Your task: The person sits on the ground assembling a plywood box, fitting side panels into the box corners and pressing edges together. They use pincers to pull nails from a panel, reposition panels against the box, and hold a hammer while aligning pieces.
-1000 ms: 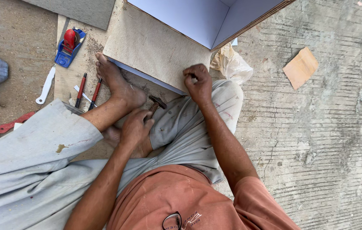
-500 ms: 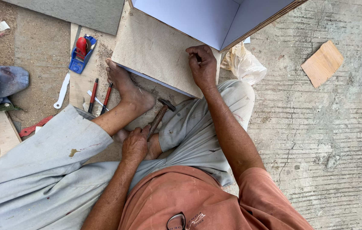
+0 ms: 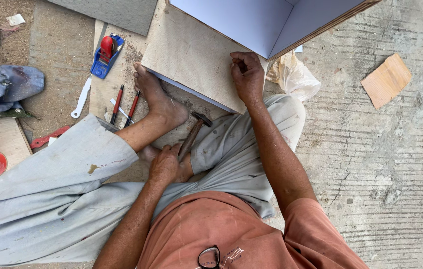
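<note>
The left hand (image 3: 165,167) was wrapped tight around the wooden handle of a hammer (image 3: 192,135), fingers curled shut on the lower end of the shaft, with the dark metal head pointing up and away toward the plywood board (image 3: 191,60). The hand rested low against the person's own ankle and the grey trouser leg (image 3: 241,149). The right hand (image 3: 246,74) was bunched into a loose fist on the near right corner of the board, fingertips pinched together as if on something small; what it pinched was too small to tell.

Compared with half a second before, the hammer lay in much the same slant and the left hand had barely shifted, while the right hand had stayed on the same corner of the board. A second before, the hammer head had sat closer to the board's edge.

The hammer had a pale brown handle, worn, and a small dark head. The board was flat and tan with a thin pale edge, pinned by a bare foot (image 3: 159,99) at its near left edge. Behind it stood a white-faced box panel (image 3: 251,20). To the left lay two red-handled pencils (image 3: 124,104) and a blue hand plane (image 3: 106,56). A crumpled plastic bag (image 3: 293,77) sat just right of the board.
</note>
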`<state>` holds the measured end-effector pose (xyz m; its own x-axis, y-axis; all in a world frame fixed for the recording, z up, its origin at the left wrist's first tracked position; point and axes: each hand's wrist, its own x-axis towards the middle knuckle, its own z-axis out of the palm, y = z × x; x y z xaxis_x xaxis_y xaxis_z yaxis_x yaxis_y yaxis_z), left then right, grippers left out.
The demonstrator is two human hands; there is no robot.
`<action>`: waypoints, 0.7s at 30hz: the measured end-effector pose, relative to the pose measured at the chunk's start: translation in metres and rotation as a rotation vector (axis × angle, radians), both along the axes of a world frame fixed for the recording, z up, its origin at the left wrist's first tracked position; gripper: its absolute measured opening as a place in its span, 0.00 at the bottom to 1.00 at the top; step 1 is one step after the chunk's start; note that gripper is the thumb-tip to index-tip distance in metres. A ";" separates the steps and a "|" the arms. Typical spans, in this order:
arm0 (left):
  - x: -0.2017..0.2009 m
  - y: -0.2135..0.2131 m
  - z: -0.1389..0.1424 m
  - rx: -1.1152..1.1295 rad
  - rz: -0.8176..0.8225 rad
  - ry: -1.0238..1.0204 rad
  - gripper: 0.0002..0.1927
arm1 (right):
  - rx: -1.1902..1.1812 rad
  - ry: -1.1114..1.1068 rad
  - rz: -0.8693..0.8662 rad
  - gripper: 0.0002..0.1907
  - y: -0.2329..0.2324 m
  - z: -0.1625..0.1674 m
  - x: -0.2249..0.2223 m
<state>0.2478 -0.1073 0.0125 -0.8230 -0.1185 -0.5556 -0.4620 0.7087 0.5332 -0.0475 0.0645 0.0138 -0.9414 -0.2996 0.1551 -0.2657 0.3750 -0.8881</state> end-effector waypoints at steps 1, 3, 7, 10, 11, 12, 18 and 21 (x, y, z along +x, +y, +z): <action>-0.001 0.000 0.001 0.049 0.032 0.033 0.32 | 0.017 0.022 0.007 0.11 -0.003 0.000 -0.002; -0.002 0.000 0.000 0.161 0.080 -0.041 0.34 | 0.053 0.068 0.017 0.10 -0.009 0.001 -0.009; -0.001 0.001 -0.009 0.471 0.278 -0.093 0.38 | 0.126 0.258 0.106 0.09 -0.035 0.002 -0.046; 0.000 0.002 -0.017 0.681 0.422 -0.060 0.39 | 0.054 0.219 0.173 0.10 -0.063 0.000 -0.085; 0.001 0.002 -0.018 0.737 0.483 -0.108 0.40 | 0.010 0.183 0.198 0.10 -0.073 -0.002 -0.096; 0.002 0.001 -0.019 0.793 0.546 -0.157 0.41 | 0.032 0.153 0.213 0.07 -0.083 -0.003 -0.105; -0.003 -0.004 -0.011 1.250 0.811 -0.304 0.41 | 0.018 0.160 0.333 0.04 -0.119 -0.018 -0.131; -0.007 -0.001 0.001 1.123 0.725 -0.334 0.39 | 0.085 0.253 0.259 0.06 -0.124 -0.029 -0.130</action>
<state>0.2413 -0.1085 0.0137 -0.5800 0.1802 -0.7944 -0.7581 -0.4764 0.4454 -0.1780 -0.0592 -0.0147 -0.7677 -0.5443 0.3380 -0.5687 0.3359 -0.7508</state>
